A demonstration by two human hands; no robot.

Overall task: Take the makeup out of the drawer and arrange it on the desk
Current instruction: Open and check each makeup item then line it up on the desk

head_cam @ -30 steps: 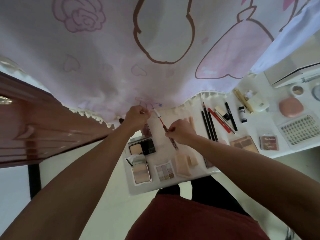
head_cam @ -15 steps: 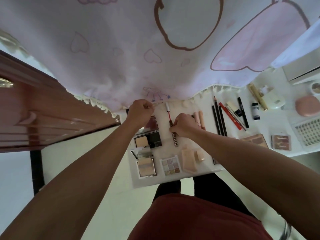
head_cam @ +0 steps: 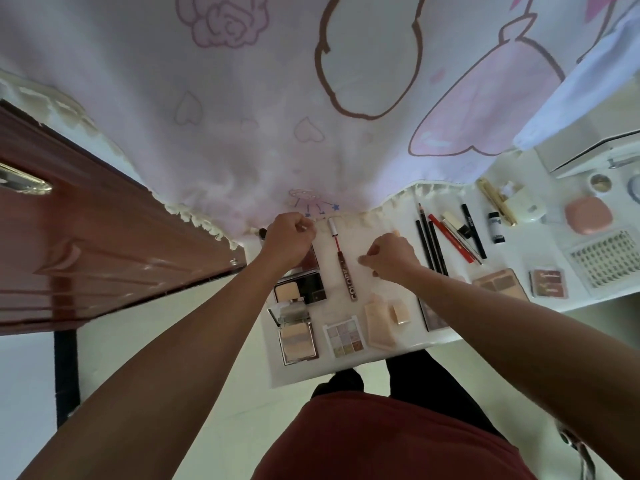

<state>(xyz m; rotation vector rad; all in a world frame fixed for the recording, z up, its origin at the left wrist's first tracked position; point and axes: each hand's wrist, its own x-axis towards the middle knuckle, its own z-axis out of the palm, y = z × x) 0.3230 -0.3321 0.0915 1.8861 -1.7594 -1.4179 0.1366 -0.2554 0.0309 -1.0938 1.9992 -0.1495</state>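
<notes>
Brown at its lettered end and white at its cap, the lip gloss tube [head_cam: 347,278] is laid flat on the white desk [head_cam: 346,368], in the bare strip between the two hands. Its long axis is set from near to far, only slightly slanted: the white cap is pointed away toward the fringed hem of the pink-printed curtain [head_cam: 242,116], a thin red stem is seen in the middle, and the brown lettered end is pointed back toward the person. The left hand [head_cam: 291,237] is held just left of the cap end, its fingers clenched against the curtain hem; whether anything is pinched in them cannot be told. The right hand [head_cam: 391,258] is held just right of the tube's middle, apart from it by a small gap, with its fingers curled in and nothing seen between them. The tube is touched by neither hand. A black compact [head_cam: 300,292] is placed just left of the lettered end, and a pastel palette [head_cam: 343,336] is set nearer the person. Dark pencils [head_cam: 431,244] are lined up beyond the right hand.
</notes>
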